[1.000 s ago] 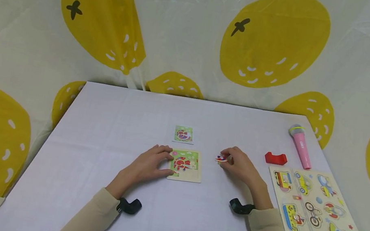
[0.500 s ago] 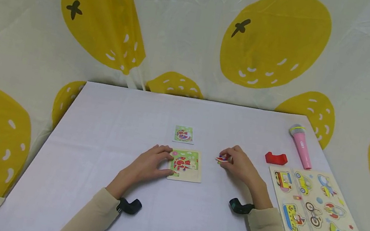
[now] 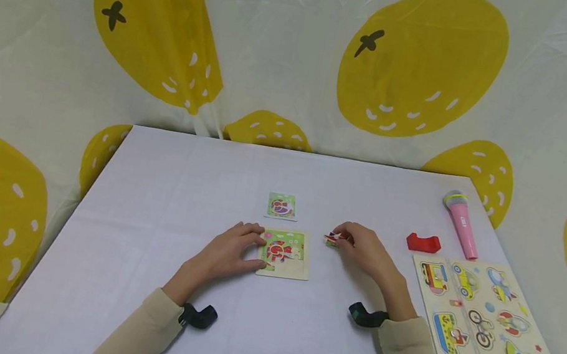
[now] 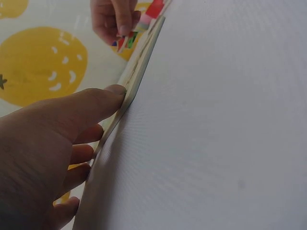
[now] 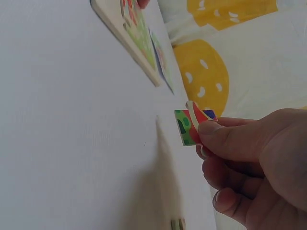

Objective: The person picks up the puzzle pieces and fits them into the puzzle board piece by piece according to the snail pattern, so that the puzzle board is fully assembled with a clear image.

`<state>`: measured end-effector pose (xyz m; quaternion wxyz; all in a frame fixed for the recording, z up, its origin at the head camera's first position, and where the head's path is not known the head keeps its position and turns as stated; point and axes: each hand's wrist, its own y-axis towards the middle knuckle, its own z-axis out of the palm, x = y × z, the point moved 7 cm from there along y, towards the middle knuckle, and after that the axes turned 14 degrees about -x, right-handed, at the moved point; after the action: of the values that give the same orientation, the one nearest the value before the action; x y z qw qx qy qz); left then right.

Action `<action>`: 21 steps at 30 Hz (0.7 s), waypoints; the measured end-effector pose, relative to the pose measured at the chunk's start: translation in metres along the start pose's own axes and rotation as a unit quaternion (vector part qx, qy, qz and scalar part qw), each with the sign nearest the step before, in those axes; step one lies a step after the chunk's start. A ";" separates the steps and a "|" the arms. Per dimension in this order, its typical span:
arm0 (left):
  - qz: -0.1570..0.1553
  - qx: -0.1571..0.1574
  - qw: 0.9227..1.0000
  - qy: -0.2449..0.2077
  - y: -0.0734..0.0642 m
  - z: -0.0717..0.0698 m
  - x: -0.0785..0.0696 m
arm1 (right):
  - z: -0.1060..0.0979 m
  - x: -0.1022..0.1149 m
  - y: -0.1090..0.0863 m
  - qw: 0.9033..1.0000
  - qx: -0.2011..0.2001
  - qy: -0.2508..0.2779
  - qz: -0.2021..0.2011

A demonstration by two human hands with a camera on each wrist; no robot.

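My left hand (image 3: 224,252) holds the left side of a small wooden jigsaw board (image 3: 306,263), fingers at its upper left and thumb near its lower left. The board has red and green pieces in its upper part and bare wood at its lower right. My right hand (image 3: 364,251) pinches a green, red and blue puzzle piece (image 5: 188,127) between thumb and fingers, above the table to the board's right. Whether a second piece lies behind it, I cannot tell. Low in the right wrist view, part of another small green piece (image 5: 177,224) lies on the table.
A small picture card (image 3: 281,206) lies just beyond the board. At the right are a red notched block (image 3: 423,243), a pink toy microphone (image 3: 460,224) and a large vehicle peg puzzle (image 3: 494,341). A lemon-print curtain (image 3: 284,44) hangs behind the white table (image 3: 191,186).
My right hand has shifted slightly left toward the board, and the puzzle piece in its fingers has turned. My left hand and the board have stayed in place.
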<state>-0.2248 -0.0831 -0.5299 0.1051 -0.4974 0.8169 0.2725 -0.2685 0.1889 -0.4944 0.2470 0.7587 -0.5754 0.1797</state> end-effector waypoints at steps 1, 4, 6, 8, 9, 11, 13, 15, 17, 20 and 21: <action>0.000 0.001 1.000 0.001 0.000 0.000 0.000 | 0.000 0.003 0.000 1.000 0.002 0.005 0.002; 0.000 0.004 1.000 0.004 0.000 0.001 0.001 | 0.001 0.012 0.002 1.000 0.004 0.020 -0.004; 0.001 0.004 1.000 0.004 0.000 0.001 0.001 | 0.003 0.018 0.004 1.000 0.004 0.024 -0.015; 0.001 0.005 1.000 0.002 0.000 0.001 0.002 | 0.006 0.024 0.005 0.999 0.005 0.029 -0.024; 0.001 0.006 1.000 0.002 0.001 0.002 0.002 | 0.008 0.026 0.006 0.999 0.006 0.028 -0.029; 0.000 0.008 1.000 0.001 0.001 0.002 0.002 | 0.011 0.032 0.006 0.999 0.010 0.030 -0.041; 0.001 0.009 1.000 0.002 0.001 0.002 0.002 | 0.015 0.037 0.006 0.998 0.012 0.035 -0.049; 0.006 0.006 1.000 0.002 0.001 0.002 0.001 | 0.019 0.043 0.006 0.997 0.014 0.043 -0.062; 0.011 0.002 1.000 0.004 0.001 0.002 0.000 | 0.023 0.048 0.005 0.996 0.019 0.050 -0.074; 0.015 -0.003 1.000 0.004 0.001 0.001 0.000 | 0.029 0.056 0.003 0.994 0.029 0.061 -0.090; 0.014 -0.004 1.000 0.003 0.001 0.001 0.000 | 0.030 0.059 0.002 0.993 0.033 0.063 -0.094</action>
<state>-0.2253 -0.0822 -0.5305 0.0967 -0.4870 0.8232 0.2755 -0.2549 0.1248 -0.4859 0.2733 0.8043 -0.4789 0.2215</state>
